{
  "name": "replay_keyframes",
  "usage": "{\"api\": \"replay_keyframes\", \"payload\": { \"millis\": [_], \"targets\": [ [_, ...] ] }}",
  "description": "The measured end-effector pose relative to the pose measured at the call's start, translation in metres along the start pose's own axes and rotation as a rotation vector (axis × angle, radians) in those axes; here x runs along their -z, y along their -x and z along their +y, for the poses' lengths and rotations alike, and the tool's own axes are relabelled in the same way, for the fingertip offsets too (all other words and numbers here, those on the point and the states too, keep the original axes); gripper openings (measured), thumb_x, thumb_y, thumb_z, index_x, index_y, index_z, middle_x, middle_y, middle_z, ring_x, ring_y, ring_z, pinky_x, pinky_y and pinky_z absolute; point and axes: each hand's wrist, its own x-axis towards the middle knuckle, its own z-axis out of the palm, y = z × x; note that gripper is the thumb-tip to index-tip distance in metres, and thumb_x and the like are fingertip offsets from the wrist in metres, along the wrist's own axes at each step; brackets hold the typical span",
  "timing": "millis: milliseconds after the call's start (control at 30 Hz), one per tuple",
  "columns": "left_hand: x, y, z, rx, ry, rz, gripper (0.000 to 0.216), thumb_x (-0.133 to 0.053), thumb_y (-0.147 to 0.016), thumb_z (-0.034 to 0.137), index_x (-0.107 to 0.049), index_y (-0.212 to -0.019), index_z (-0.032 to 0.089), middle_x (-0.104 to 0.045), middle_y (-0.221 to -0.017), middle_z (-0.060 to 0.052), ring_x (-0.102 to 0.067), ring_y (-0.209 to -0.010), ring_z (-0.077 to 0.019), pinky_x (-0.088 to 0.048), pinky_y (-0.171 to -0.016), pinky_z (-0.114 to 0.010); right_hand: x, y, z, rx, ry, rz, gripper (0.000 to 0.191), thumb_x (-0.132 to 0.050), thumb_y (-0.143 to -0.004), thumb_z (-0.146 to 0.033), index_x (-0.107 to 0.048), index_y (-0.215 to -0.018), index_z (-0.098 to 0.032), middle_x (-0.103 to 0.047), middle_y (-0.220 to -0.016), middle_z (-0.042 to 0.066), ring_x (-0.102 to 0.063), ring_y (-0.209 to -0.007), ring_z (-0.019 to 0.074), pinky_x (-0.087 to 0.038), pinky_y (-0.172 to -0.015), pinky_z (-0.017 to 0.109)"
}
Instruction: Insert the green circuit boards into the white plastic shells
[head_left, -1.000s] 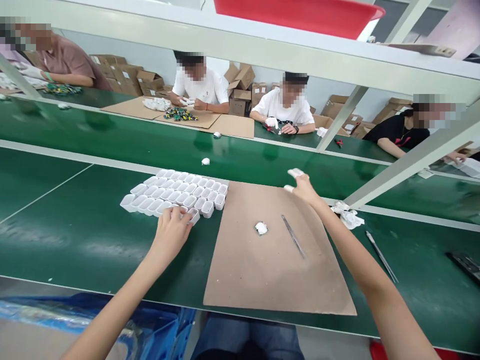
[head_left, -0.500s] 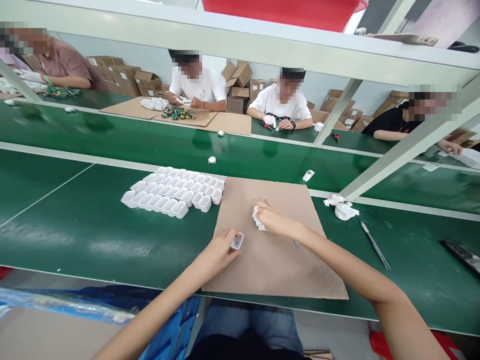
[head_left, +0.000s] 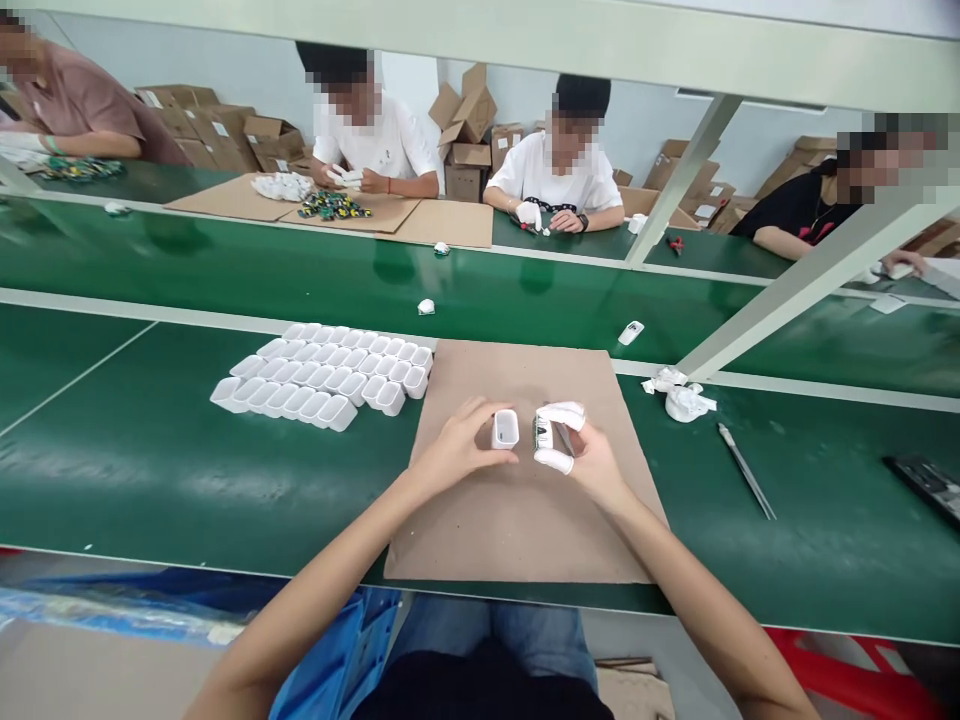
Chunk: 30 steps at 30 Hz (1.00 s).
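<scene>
Both hands met over the cardboard sheet.
The left hand, forearm angled inward, pinched a white shell upright between thumb and fingers. The right hand, its fingertips capped in white, gripped a small part just beside the shell, above the sheet's middle.

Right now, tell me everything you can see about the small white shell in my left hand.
The white plastic shell is a small hollow cup with a rounded-rectangle mouth and thin, glossy walls. Its open mouth faces the camera and it looks empty. The left hand pinches it by its sides over the cardboard sheet; whether it touches the sheet cannot be told. It sits close beside the small part held in the right hand, with a narrow gap between them.
</scene>
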Motion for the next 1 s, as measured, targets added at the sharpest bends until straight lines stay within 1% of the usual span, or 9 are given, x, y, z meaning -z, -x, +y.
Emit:
{"api": "replay_keyframes", "payload": {
  "millis": [100,200,333,400,533,667,767,867,1000],
  "targets": [
    [-0.012,0.003,-0.004,-0.084,0.016,0.095,0.058,-0.075,-0.085,0.029,-0.05,-0.137,0.023,-0.064,-0.115,-0.011,-0.065,-0.106,-0.0264,-0.057,-0.091,-0.043,0.003,0.006,-0.007,0.002,-0.081,0.095,0.043,-0.073,-0.087,-0.04,-0.059,-0.127,-0.031,-0.064,-0.114,0.007,-0.063,-0.11,0.0247,-0.056,-0.092,0.047],
    [-0.021,0.015,-0.006,-0.154,0.034,0.146,0.046,-0.068,-0.089,0.022,-0.054,-0.133,0.023,-0.063,-0.123,-0.014,-0.065,-0.115,-0.0271,-0.056,-0.096,-0.044,-0.001,0.011,-0.022,0.092,-0.132,0.14,0.051,-0.075,-0.086,-0.037,-0.058,-0.133,-0.033,-0.067,-0.112,0.008,-0.064,-0.108,0.027,-0.057,-0.089,0.05],
    [-0.03,0.022,-0.001,-0.287,0.105,0.173,0.051,-0.062,-0.093,0.019,-0.046,-0.142,0.022,-0.064,-0.132,-0.016,-0.063,-0.125,-0.025,-0.057,-0.101,-0.043,-0.011,0.02,-0.039,0.31,0.019,0.127,0.05,-0.079,-0.084,-0.031,-0.061,-0.131,-0.032,-0.074,-0.11,0.007,-0.065,-0.111,0.0282,-0.055,-0.097,0.054],
    [-0.034,0.022,0.003,-0.323,0.156,0.16,0.054,-0.06,-0.095,0.02,-0.042,-0.146,0.021,-0.065,-0.134,-0.017,-0.063,-0.127,-0.0235,-0.058,-0.102,-0.042,-0.014,0.024,-0.042,0.374,0.098,0.146,0.05,-0.079,-0.084,-0.033,-0.06,-0.131,-0.032,-0.074,-0.106,0.006,-0.067,-0.109,0.0275,-0.055,-0.099,0.055],
    [-0.037,0.022,0.007,-0.328,0.205,0.157,0.055,-0.063,-0.094,0.023,-0.044,-0.146,0.019,-0.064,-0.135,-0.018,-0.062,-0.128,-0.0237,-0.057,-0.104,-0.04,-0.019,0.027,-0.042,0.368,0.155,0.194,0.044,-0.076,-0.086,-0.035,-0.059,-0.127,-0.033,-0.074,-0.102,0.005,-0.069,-0.105,0.0271,-0.057,-0.097,0.055],
    [-0.037,0.023,0.008,-0.356,0.211,0.17,0.055,-0.065,-0.093,0.022,-0.046,-0.144,0.017,-0.066,-0.132,-0.019,-0.064,-0.126,-0.0242,-0.058,-0.102,-0.039,-0.022,0.026,-0.045,0.357,0.109,0.187,0.048,-0.077,-0.085,-0.027,-0.059,-0.129,-0.029,-0.073,-0.103,0.006,-0.067,-0.107,0.0263,-0.055,-0.102,0.053],
    [-0.038,0.023,0.008,-0.36,0.215,0.179,0.055,-0.066,-0.092,0.021,-0.047,-0.143,0.017,-0.067,-0.13,-0.019,-0.065,-0.123,-0.0239,-0.059,-0.1,-0.038,-0.024,0.025,-0.047,0.374,0.099,0.201,0.045,-0.076,-0.085,-0.023,-0.061,-0.127,-0.026,-0.072,-0.103,0.008,-0.066,-0.108,0.0258,-0.055,-0.103,0.052],
    [-0.039,0.023,0.008,-0.349,0.219,0.189,0.052,-0.066,-0.092,0.021,-0.049,-0.141,0.016,-0.068,-0.128,-0.019,-0.066,-0.122,-0.0243,-0.058,-0.1,-0.039,-0.025,0.025,-0.046,0.387,0.107,0.222,0.043,-0.077,-0.085,-0.025,-0.062,-0.126,-0.025,-0.072,-0.102,0.008,-0.067,-0.106,0.026,-0.055,-0.102,0.053],
    [-0.04,0.022,0.01,-0.325,0.202,0.19,0.05,-0.064,-0.092,0.02,-0.05,-0.139,0.017,-0.069,-0.126,-0.018,-0.067,-0.12,-0.0242,-0.058,-0.1,-0.039,-0.025,0.025,-0.045,0.38,0.115,0.238,0.047,-0.078,-0.085,-0.028,-0.061,-0.128,-0.027,-0.072,-0.103,0.006,-0.067,-0.106,0.0258,-0.056,-0.102,0.052]
  ]
}}
